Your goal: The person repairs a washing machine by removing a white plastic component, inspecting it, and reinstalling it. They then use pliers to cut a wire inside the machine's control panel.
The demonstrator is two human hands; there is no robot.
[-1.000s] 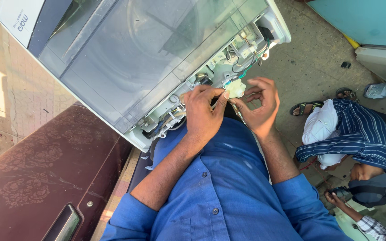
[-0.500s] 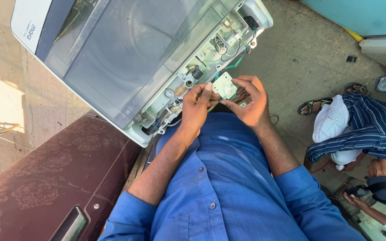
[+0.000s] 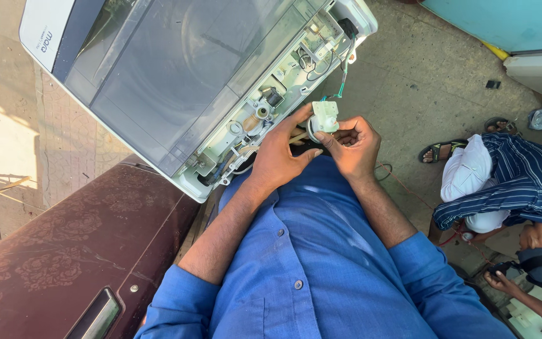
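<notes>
Head view: both hands hold a small pale-green plastic component with a round grey end, raised just in front of the open rear control bay of a white top-load washing machine with a tinted transparent lid. Left hand has its grip closed on the part's underside and round end, thumb up along the side. Right hand has its grip closed on the part from the other side, fingers curled under it. A thin green wire runs from the bay down toward the part; whether it is plugged in, cannot tell.

Step in hand, as a judgement: part is out of its seat and being handled or checked between the fingers, close to the bay, not mounted. Next move likely calls for fine finger work, keeping the part steady and the wire slack, not tugged.

No surface under the part; it is held in the air over the blue shirt. Machine stands on a rough concrete floor, outdoors in sun. Dark maroon patterned appliance top sits near left. Another person in a striped blue shirt crouches at right, well apart, with a sandal nearby.
</notes>
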